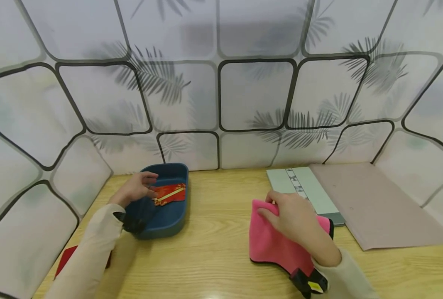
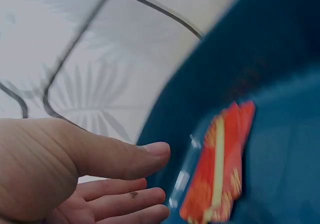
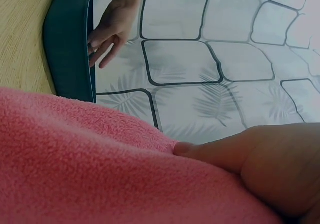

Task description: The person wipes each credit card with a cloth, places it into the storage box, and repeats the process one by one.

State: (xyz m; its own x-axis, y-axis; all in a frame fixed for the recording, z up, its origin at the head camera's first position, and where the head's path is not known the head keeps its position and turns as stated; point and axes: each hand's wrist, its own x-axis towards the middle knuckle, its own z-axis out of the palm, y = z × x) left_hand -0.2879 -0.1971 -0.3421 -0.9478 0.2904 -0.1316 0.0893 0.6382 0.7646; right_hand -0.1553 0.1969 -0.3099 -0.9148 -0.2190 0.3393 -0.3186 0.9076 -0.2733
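Note:
A pink fleecy cloth [image 1: 270,245] with dark edging hangs from my right hand [image 1: 294,216], which pinches its upper edge between thumb and fingers. In the right wrist view the cloth [image 3: 90,159] fills the lower part, with the thumb lying on it. My left hand [image 1: 135,189] is over the left side of a blue plastic bin [image 1: 165,230], fingers apart and holding nothing. Inside the bin lies a flat red item [image 1: 172,194] with gold patterning and a pale yellow stripe. The left wrist view shows this red item [image 2: 215,169] just beyond the fingertips, apart from them.
At the right lies a pale green flat folder or box [image 1: 320,189] with a patterned strip. Beside it is a greyish-pink sheet [image 1: 378,207]. A dark red item [image 1: 65,259] is partly hidden by the left sleeve. Patterned fabric walls [image 1: 258,95] enclose the wooden table [image 1: 214,232].

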